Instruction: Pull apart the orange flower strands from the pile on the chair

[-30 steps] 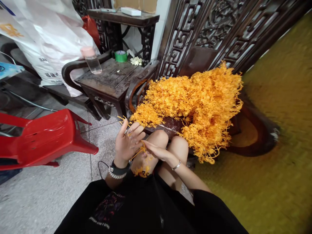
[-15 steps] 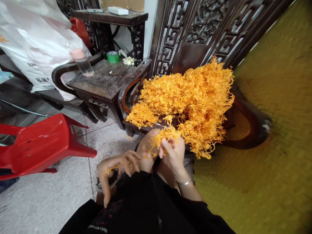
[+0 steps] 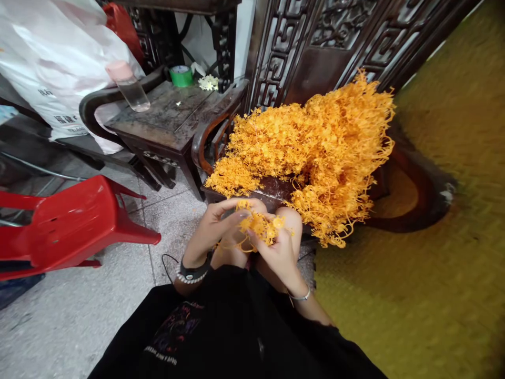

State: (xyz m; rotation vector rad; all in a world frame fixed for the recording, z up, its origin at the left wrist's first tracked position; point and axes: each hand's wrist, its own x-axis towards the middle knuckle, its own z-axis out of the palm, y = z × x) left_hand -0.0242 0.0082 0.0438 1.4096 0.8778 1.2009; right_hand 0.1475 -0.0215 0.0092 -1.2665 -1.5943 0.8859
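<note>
Between my two hands, above my knees, is a small bunch of orange plastic pieces (image 3: 258,226) with flower-like heads and thin stringy stems. My right hand (image 3: 281,251) grips the bunch from the right, thumb pressed on it. My left hand (image 3: 215,223) closes on its left side with thumb and fingers; the fingertips are partly hidden behind the bunch. A few thin stems hang under the hands. Just beyond my knees, a big tangled heap of the same orange pieces (image 3: 315,147) lies on a dark wooden seat (image 3: 276,188).
A red plastic stool (image 3: 79,221) stands at the left. Behind it are a white bag (image 3: 59,68) and a dark side table (image 3: 165,118) bearing a pink-capped bottle (image 3: 132,92) and a roll of green tape (image 3: 181,77). A yellow-green woven surface (image 3: 414,295) lies at right.
My left hand has come up from my lap to the bunch in my right hand and closed on it. The view has tilted slightly downward.
</note>
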